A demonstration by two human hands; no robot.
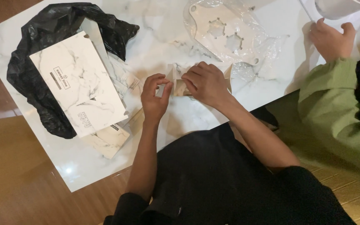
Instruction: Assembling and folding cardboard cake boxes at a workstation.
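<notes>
Near the table's [84, 164] front edge, the left hand [154, 96] pinches the left end of a small folded marble-print card piece [180, 79] between thumb and forefinger. The right hand [206, 82] lies flat over its middle, fingers pressing it down, so most of it is hidden beneath. Toward the left edge, flat marble-print cartons [80, 83] rest on a black plastic bag [34, 71]. Farther back lies a clear bag holding a white cut-out board [226, 35]. At the far right corner rests another person's hand [330, 39], green-sleeved.

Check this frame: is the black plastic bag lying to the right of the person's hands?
No: the black plastic bag lies at the table's left end, left of both the left hand and the right hand.
</notes>
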